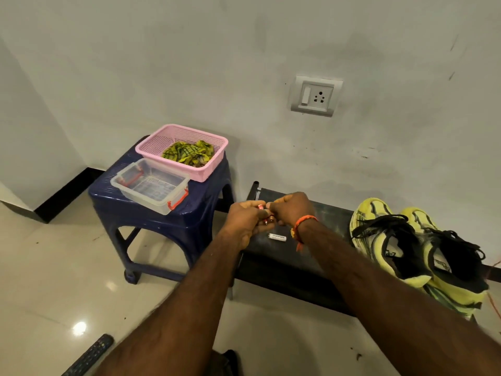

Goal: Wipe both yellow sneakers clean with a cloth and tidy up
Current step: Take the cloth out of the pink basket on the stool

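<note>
Flooring of pale glossy tile is filling the left of the view, with a dark remote control lying at about seven o'clock. Moving right, a blue plastic stool is standing at ten o'clock from the hands, carrying a clear lidless box with orange clips and, behind it and touching it, a pink basket. A yellow-and-black checked cloth is lying bunched inside that basket, untouched.

At centre, both hands are meeting over the near end of a low dark bench. The left hand is curling its fingers round small reddish cylinders, probably batteries, though they are too small to tell for certain. The right hand, an orange thread tied at its wrist, is pinching at the same cluster from the other side. A white cylinder is lying loose on the bench just below the hands, at six o'clock from them.

Further right, at four o'clock, the yellow sneakers are sitting side by side on the bench's far end, touching each other, black laces loose.

Judging from this, the tidying step is in hand: small clutter is being gathered off the bench, and wiping is not going on. The next move likely calls for collecting the loose white cylinder and dropping everything into the clear box.
</note>
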